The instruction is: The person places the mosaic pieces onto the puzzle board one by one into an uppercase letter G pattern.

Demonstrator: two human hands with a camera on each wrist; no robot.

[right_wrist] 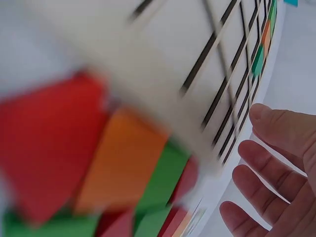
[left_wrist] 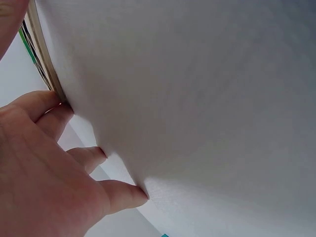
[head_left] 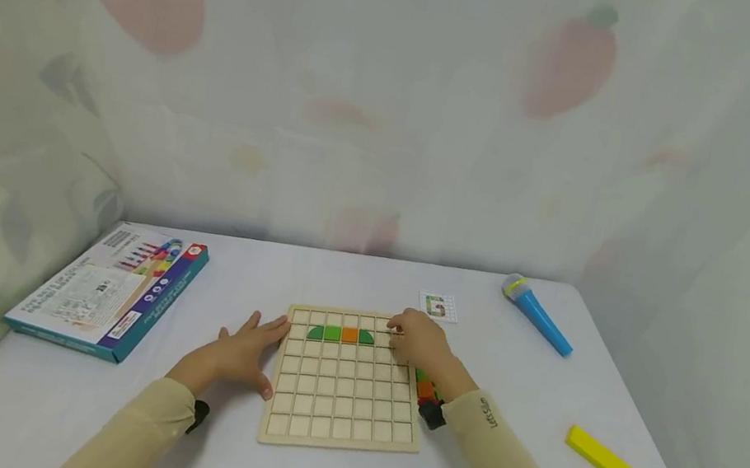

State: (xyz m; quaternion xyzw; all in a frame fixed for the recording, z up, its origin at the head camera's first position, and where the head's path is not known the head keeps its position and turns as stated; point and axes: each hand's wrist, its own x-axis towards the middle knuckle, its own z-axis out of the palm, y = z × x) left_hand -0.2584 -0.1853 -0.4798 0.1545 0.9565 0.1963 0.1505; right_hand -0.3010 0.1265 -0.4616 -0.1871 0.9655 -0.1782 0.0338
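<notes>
A wooden grid board (head_left: 332, 409) lies on the white table. In one row near its far edge sit a dark green rounded tile (head_left: 316, 333), a light green square (head_left: 332, 333), an orange square (head_left: 349, 335) and another dark green rounded tile (head_left: 366, 337). My left hand (head_left: 240, 357) spreads its fingers against the board's left edge, with some fingertips on the cloth. Over the far right corner hovers my right hand (head_left: 422, 341); its fingers (right_wrist: 261, 192) are slightly bent, and nothing shows between them. Loose red, orange and green tiles (right_wrist: 123, 158) lie beside the board's right edge, partly under the right forearm.
A small pattern card (head_left: 438, 306) lies beyond the board's far right corner. At the left is a flat game box (head_left: 109, 288). A blue toy microphone (head_left: 537, 314) and a yellow block (head_left: 600, 456) lie on the right. Patterned curtains surround the table.
</notes>
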